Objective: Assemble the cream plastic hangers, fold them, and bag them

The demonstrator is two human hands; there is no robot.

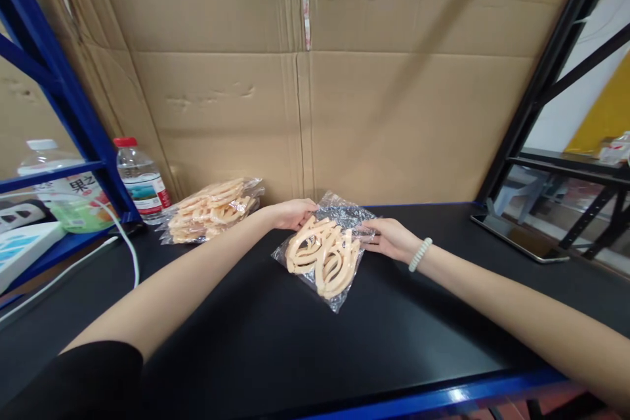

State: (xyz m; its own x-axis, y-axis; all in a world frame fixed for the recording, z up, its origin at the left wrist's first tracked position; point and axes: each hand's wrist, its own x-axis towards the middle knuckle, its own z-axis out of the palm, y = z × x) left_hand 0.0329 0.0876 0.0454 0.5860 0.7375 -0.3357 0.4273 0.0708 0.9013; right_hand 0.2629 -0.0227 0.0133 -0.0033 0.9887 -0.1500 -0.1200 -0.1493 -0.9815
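Note:
A clear plastic bag [322, 256] with peach-coloured, looped flat pieces inside is between my hands, over the middle of the black table [275, 354]. My left hand [295, 213] pinches its upper left edge. On the other side my right hand [386, 238], with a pale bead bracelet at the wrist, grips the upper right edge between thumb and fingers. The top part of the bag holds only crumpled film; the pieces lie in its lower part. Left of my left hand, a pile of similar filled bags [211, 210] rests against the cardboard.
Tall cardboard sheets [394, 111] wall off the back. At left stand a red-capped water bottle [140, 180], a larger white-capped bottle [69, 190] and a white cable [128, 243]. A dark tablet-like device [519, 238] lies at the right edge. Blue metal frame posts [73, 92] rise at the left.

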